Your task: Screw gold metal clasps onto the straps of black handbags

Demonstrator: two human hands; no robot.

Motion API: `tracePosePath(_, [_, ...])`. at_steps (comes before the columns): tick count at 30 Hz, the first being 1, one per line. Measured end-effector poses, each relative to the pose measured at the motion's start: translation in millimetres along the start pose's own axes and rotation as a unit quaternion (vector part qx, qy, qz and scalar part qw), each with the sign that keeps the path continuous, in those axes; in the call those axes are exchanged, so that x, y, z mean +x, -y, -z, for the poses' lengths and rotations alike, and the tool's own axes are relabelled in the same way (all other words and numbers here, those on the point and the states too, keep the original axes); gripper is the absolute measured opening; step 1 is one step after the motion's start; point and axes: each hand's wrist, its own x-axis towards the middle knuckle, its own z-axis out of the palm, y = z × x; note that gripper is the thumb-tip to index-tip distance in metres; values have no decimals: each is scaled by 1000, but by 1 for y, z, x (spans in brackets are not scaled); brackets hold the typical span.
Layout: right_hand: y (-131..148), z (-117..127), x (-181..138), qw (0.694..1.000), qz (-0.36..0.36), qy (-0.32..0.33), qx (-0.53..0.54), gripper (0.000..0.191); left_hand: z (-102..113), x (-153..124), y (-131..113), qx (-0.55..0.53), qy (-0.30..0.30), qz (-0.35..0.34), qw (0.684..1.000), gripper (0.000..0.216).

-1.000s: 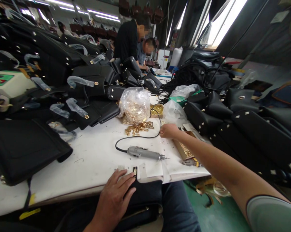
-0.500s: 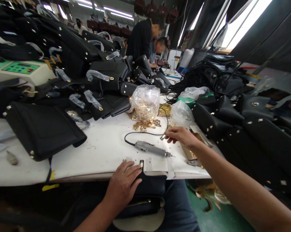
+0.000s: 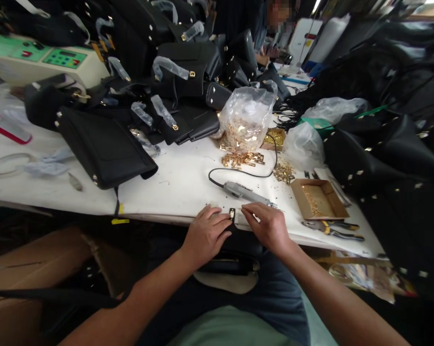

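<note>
My left hand (image 3: 207, 235) lies with its fingers stretched over the edge of a black handbag (image 3: 245, 242) on my lap. Its fingertips rest beside a narrow black tab (image 3: 232, 210) that carries a small gold fitting and lies on the table edge. Just right of the tab, my right hand (image 3: 269, 226) pinches a small metal plate between thumb and index finger; the plate is seen almost edge-on and mostly hidden. Behind the right hand lies a grey electric screwdriver (image 3: 243, 191) with a black cord, its tip pointing right.
Gold fittings (image 3: 241, 158) lie in a pile before a clear plastic bag (image 3: 249, 115). On the right are a cardboard box (image 3: 319, 199) with small screws and yellow-black pliers (image 3: 334, 228). Black handbags (image 3: 106, 144) crowd the left and back. A co-worker's hand (image 3: 263, 60) shows beyond.
My right hand has come nearer with the metal plate, from beyond the screwdriver to beside the tab. My left hand keeps its place on the handbag. The view has tilted down.
</note>
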Motion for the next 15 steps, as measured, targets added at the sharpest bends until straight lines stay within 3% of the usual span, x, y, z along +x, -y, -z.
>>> tracePosePath(6, [5,-14,-5,997,58,18,-41,22,0,0,-1,3,7,5,1000,26])
tracePosePath(15, [-5,-22,-7,995,13,75,63,18,-2,0,1,-18,-2,10,1000,21])
